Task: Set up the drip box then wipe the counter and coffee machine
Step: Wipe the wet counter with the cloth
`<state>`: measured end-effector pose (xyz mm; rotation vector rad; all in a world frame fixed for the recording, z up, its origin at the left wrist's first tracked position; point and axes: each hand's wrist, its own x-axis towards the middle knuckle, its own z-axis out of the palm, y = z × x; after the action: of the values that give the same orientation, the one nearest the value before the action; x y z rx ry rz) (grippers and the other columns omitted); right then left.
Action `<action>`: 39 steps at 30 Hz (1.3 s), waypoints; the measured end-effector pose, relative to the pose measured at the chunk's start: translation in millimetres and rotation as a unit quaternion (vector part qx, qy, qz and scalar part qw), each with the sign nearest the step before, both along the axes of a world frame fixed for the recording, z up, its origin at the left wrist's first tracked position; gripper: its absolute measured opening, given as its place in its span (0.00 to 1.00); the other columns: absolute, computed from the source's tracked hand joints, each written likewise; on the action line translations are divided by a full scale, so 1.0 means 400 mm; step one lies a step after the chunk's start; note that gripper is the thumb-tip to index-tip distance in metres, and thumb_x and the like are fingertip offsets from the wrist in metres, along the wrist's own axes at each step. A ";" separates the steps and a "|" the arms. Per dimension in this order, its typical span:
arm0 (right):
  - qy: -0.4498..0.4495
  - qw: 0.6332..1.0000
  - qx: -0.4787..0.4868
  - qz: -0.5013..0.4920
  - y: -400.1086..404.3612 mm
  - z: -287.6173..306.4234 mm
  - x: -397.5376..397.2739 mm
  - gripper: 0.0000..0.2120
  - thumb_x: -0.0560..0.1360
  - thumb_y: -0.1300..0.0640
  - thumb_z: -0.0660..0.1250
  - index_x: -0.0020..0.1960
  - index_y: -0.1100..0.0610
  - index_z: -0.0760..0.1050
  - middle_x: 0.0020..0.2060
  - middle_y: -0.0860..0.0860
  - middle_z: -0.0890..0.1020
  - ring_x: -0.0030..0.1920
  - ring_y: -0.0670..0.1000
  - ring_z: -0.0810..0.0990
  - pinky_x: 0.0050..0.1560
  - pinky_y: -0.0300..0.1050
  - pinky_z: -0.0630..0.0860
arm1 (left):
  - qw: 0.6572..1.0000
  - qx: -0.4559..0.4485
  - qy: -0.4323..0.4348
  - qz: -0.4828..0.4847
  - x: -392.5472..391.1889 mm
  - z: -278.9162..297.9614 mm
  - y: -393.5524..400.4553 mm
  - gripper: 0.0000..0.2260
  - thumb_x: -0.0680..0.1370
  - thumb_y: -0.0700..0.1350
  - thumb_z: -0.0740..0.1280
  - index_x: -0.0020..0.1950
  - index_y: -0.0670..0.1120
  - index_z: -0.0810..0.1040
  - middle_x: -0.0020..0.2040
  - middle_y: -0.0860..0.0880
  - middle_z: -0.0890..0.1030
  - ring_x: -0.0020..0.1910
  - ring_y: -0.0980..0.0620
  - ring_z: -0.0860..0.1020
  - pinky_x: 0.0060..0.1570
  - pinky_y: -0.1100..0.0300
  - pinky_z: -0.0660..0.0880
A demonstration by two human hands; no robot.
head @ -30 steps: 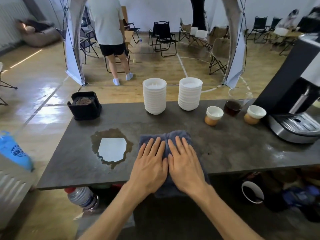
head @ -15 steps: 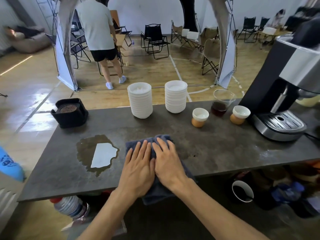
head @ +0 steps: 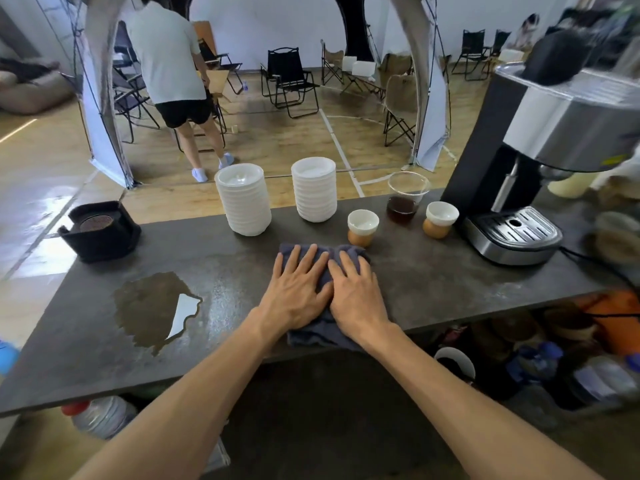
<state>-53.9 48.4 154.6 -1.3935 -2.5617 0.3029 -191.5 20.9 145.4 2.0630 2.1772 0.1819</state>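
Note:
A dark blue-grey cloth (head: 323,332) lies flat on the dark stone counter (head: 433,282). My left hand (head: 294,292) and my right hand (head: 358,296) press down on it side by side, palms flat, fingers spread. A brown coffee puddle (head: 145,306) spreads on the counter to the left of the cloth. The black drip box (head: 100,230) stands at the counter's far left corner. The steel and black coffee machine (head: 519,202) stands at the right end.
Two stacks of white bowls (head: 244,199) (head: 314,188) stand at the back edge. Beside them are two small cups (head: 362,226) (head: 440,219) and a glass jug of coffee (head: 405,199). A person (head: 173,71) stands beyond the counter among folding chairs. Bottles and bags sit under the counter.
Both hands have slid the cloth away from me and to the right, further from the puddle and up close to the small cup. The camera has turned right.

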 end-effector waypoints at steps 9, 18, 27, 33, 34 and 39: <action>0.044 0.999 0.025 -0.011 -0.024 -0.057 0.278 0.29 0.80 0.47 0.41 0.79 0.52 0.54 0.79 0.50 0.56 0.80 0.51 0.49 0.77 0.55 0.57 | 0.998 0.055 -0.022 -0.020 0.258 -0.003 -0.056 0.29 0.82 0.60 0.44 0.81 0.49 0.45 0.81 0.47 0.46 0.80 0.47 0.42 0.75 0.48 0.35; 0.005 0.999 0.010 0.049 0.085 -0.047 0.298 0.32 0.77 0.46 0.38 0.80 0.55 0.51 0.80 0.50 0.48 0.79 0.50 0.38 0.77 0.44 0.38 | 0.997 0.060 -0.031 0.031 0.315 -0.014 0.001 0.29 0.83 0.58 0.43 0.81 0.47 0.44 0.81 0.46 0.44 0.79 0.47 0.40 0.74 0.49 0.33; -0.028 0.996 0.001 0.089 0.256 -0.019 0.321 0.27 0.81 0.51 0.45 0.79 0.56 0.53 0.80 0.52 0.53 0.80 0.52 0.44 0.76 0.43 0.38 | 0.994 0.068 -0.034 0.082 0.370 -0.009 0.133 0.29 0.82 0.57 0.45 0.81 0.46 0.50 0.81 0.45 0.51 0.80 0.46 0.46 0.75 0.50 0.38; 0.040 0.996 -0.031 0.070 0.285 -0.012 0.393 0.26 0.81 0.53 0.51 0.78 0.57 0.59 0.78 0.52 0.59 0.79 0.52 0.49 0.76 0.41 0.43 | 0.997 0.057 -0.024 0.050 0.420 -0.002 0.177 0.31 0.80 0.58 0.45 0.80 0.46 0.53 0.81 0.45 0.54 0.80 0.45 0.50 0.77 0.48 0.44; 0.044 0.997 -0.028 0.063 0.284 -0.018 0.416 0.29 0.78 0.49 0.47 0.77 0.58 0.60 0.78 0.53 0.59 0.79 0.52 0.49 0.77 0.42 0.44 | 0.998 0.055 -0.026 0.034 0.434 -0.002 0.183 0.30 0.81 0.57 0.47 0.80 0.45 0.53 0.81 0.45 0.54 0.80 0.46 0.50 0.77 0.48 0.44; 0.026 0.999 0.005 0.032 0.271 -0.063 0.534 0.36 0.74 0.44 0.38 0.78 0.57 0.59 0.78 0.52 0.60 0.79 0.49 0.51 0.79 0.48 0.49 | 0.996 0.058 -0.047 -0.038 0.506 -0.002 0.184 0.28 0.82 0.56 0.49 0.80 0.45 0.54 0.81 0.45 0.54 0.80 0.46 0.49 0.78 0.47 0.44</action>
<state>159.9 156.9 129.5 -1.2854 -2.5648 0.3332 10.8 94.4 144.5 2.1467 2.0772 0.3978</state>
